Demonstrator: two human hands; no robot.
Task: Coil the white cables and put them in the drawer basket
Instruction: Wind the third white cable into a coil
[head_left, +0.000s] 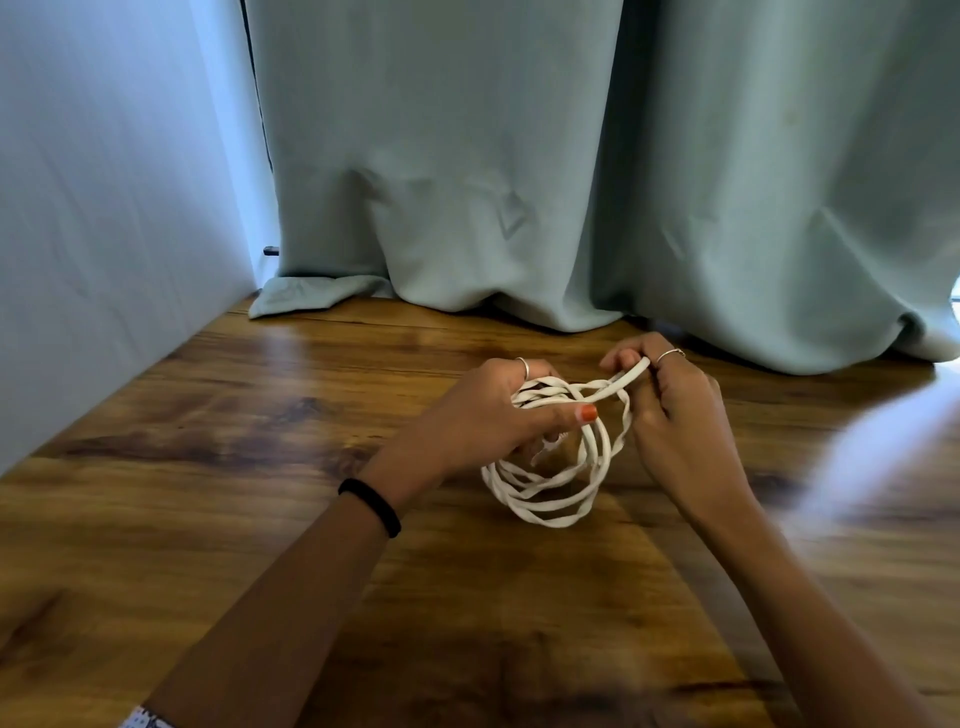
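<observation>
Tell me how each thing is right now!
Cable: white, coiled in loops, held over the table.
Left hand: grips the top of the coil.
Right hand: pinches a loose strand.
Curtain: hanging down, hem bunched on the table.
Table: wooden, under the coil.

Your cable (550, 483) coil sits on the surface (208, 467) between your hands, curtain (519, 182) behind, wall (104, 208) left.

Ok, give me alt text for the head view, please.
Both hands grip a looped white flat cable over a brown wooden tabletop: left hand holds the coil, right hand pinches a strand. Pale green curtain hangs behind.
</observation>
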